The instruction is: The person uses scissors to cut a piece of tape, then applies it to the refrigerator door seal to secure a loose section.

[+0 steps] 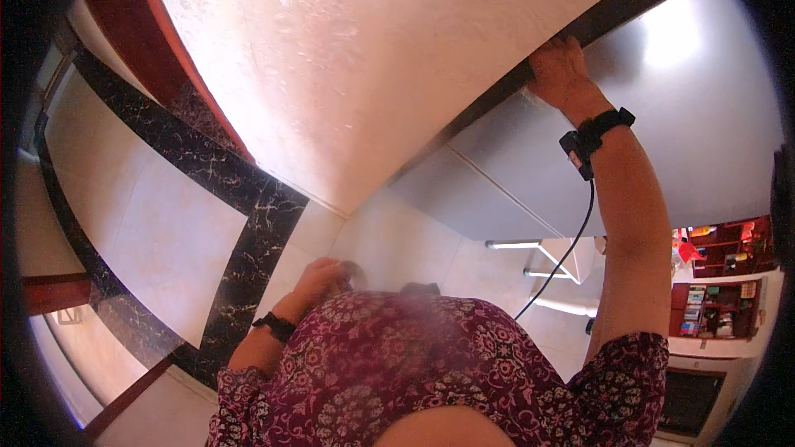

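My right hand [563, 74] reaches up to the far right, its fingers curled at the dark edge [600, 23] of a tall grey, glossy refrigerator-like cabinet [679, 124]. The fingertips are partly hidden in the dark strip beside the wall. Low in front of my body, my left hand [321, 277] is closed around something small and greyish, blurred and mostly hidden. A black band [277, 327] circles my left wrist. Another black band [609, 126], with a small box and a cable, is on my right wrist.
A pale patterned wall [306, 50] rises ahead, beside the grey cabinet. Light floor tiles [166, 190] with black marbled borders [240, 290] lie to the left. A white-legged stand [551, 265] is under my right arm. Red shelves [716, 310] with books stand at the right.
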`<move>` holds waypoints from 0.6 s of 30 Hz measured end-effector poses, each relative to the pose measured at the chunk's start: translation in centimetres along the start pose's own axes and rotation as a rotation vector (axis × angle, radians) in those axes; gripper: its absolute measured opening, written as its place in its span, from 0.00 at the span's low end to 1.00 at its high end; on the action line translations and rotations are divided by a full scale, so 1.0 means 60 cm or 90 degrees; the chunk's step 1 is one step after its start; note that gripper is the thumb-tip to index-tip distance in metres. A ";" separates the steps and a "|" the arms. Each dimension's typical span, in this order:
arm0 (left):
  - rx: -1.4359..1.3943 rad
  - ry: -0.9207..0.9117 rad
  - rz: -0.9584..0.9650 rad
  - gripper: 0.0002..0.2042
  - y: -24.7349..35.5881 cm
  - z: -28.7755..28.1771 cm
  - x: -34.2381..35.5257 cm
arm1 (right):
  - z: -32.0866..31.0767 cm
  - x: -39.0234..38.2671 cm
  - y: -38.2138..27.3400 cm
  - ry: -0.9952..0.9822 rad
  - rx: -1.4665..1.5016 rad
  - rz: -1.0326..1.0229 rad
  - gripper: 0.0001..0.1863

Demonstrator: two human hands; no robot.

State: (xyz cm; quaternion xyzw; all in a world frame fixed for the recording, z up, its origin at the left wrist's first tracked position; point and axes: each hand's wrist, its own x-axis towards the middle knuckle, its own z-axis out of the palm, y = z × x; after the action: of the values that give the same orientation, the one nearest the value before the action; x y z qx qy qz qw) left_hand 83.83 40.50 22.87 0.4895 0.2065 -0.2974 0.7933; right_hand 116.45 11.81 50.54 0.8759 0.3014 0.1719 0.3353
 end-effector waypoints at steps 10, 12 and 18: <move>0.022 0.004 -0.010 0.10 0.004 -0.021 0.036 | -0.001 0.012 -0.042 -0.148 -0.131 -0.050 0.14; 0.040 0.001 -0.002 0.10 0.006 -0.021 0.049 | -0.019 0.011 -0.051 -0.135 -0.097 -0.052 0.14; 0.101 -0.004 0.028 0.11 -0.024 -0.039 0.095 | -0.025 0.014 -0.058 -0.113 -0.049 -0.066 0.17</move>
State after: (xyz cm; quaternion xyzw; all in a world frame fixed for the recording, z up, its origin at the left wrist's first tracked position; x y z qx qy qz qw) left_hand 86.99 40.58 17.39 0.5544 0.1689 -0.2969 0.7589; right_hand 114.89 15.16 49.28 0.8574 0.3088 0.0875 0.4022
